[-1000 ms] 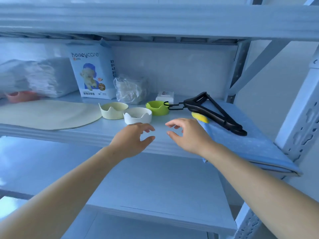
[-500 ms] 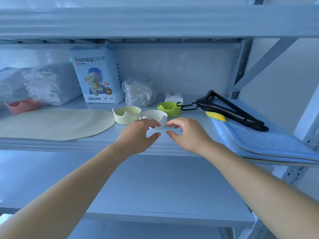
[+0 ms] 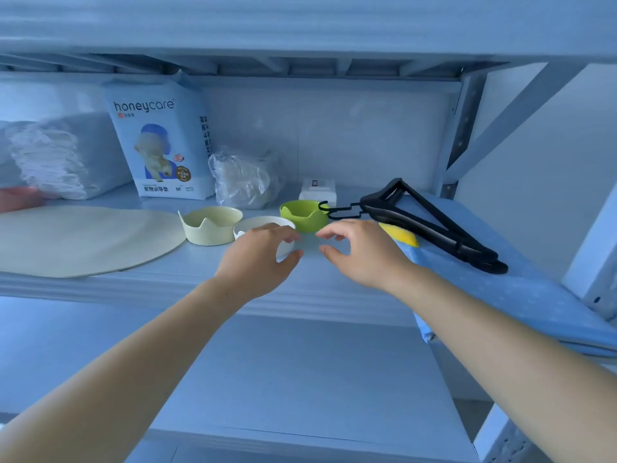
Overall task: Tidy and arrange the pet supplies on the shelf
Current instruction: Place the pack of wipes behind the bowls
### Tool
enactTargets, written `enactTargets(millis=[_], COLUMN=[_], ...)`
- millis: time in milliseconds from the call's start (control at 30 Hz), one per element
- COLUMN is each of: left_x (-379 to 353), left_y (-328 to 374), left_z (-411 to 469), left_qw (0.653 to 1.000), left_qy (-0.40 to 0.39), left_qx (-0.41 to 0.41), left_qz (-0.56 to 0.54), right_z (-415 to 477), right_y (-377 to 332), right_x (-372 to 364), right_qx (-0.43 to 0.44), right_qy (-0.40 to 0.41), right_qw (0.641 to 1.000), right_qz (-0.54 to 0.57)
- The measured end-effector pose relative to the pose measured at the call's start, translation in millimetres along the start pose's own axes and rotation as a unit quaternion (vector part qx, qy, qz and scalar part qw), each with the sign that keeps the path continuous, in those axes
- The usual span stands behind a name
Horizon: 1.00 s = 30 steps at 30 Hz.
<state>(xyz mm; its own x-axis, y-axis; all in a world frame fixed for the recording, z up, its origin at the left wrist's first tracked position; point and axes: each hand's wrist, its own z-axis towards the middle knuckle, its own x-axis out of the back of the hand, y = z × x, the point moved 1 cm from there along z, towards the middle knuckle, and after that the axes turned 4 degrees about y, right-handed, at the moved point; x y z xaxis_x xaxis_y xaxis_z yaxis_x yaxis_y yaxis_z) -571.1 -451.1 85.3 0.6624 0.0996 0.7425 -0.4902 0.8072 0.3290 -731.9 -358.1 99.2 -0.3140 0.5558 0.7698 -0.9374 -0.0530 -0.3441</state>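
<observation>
Three small crown-rimmed bowls sit in a row on the middle shelf (image 3: 200, 285): a cream bowl (image 3: 210, 225), a white bowl (image 3: 253, 225) and a green bowl (image 3: 302, 215). My left hand (image 3: 258, 259) hovers over the front of the white bowl and partly hides it, fingers loosely curled, holding nothing. My right hand (image 3: 360, 252) is just right of it, in front of the green bowl, fingers spread and relaxed, also holding nothing.
Black hangers (image 3: 430, 222) and a yellow item (image 3: 400, 234) lie on a blue folded pad (image 3: 521, 289) at the right. Behind stand a honeycare pad pack (image 3: 160, 142), a plastic bag (image 3: 243, 178), a small white box (image 3: 318, 190). Left: cream round mat (image 3: 76, 238), stacked pads (image 3: 56, 158), pink bowl (image 3: 18, 198).
Both hands have moved forward toward the bowls. The left hand now overlaps the white bowl; the right hand is closer to the green bowl. The view shifted closer.
</observation>
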Motion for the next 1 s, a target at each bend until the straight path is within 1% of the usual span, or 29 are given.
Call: enactTargets(millis=[100, 267, 400, 567, 700, 867, 933, 1000], left_x=[6.8, 17.5, 19.0, 9.7, -6.3, -24.2, -32.4, -42.7], left_y=[-7.6, -26.7, -42.5, -65.0, -83.4, -105.3, -113.8, -121.2], left_z=[3.2, 10.9, 29.9, 71.7, 122.5, 179.7, 196.9, 210.6], left_qw=[0.999, 0.999, 0.999, 0.999, 0.996, 0.990, 0.987, 0.983], left_qy=[0.032, 0.047, 0.031, 0.014, -0.003, -0.048, -0.066, -0.080], left_qx=[0.014, 0.011, -0.005, -0.044, -0.084, -0.132, -0.146, -0.163], left_qz=[-0.009, -0.003, 0.009, 0.019, 0.022, 0.021, 0.022, 0.032], right_z=[12.0, 36.6, 60.9, 93.6, 128.8, 172.4, 183.1, 189.3], right_y=[3.3, 7.2, 10.6, 19.9, 34.8, 63.5, 73.4, 82.3], right_x=[0.1, 3.0, 1.7, -4.9, -10.4, -20.3, -26.6, -34.1], right_qx=[0.025, 0.065, 0.078, 0.082, 0.058, -0.002, -0.024, -0.045], right_qy=[-0.003, -0.035, -0.034, -0.038, -0.012, 0.015, 0.009, -0.025], right_qw=[1.000, 0.997, 0.996, 0.996, 0.997, 0.997, 0.997, 0.995], right_qz=[0.011, 0.013, 0.010, -0.024, -0.044, -0.076, -0.078, -0.090])
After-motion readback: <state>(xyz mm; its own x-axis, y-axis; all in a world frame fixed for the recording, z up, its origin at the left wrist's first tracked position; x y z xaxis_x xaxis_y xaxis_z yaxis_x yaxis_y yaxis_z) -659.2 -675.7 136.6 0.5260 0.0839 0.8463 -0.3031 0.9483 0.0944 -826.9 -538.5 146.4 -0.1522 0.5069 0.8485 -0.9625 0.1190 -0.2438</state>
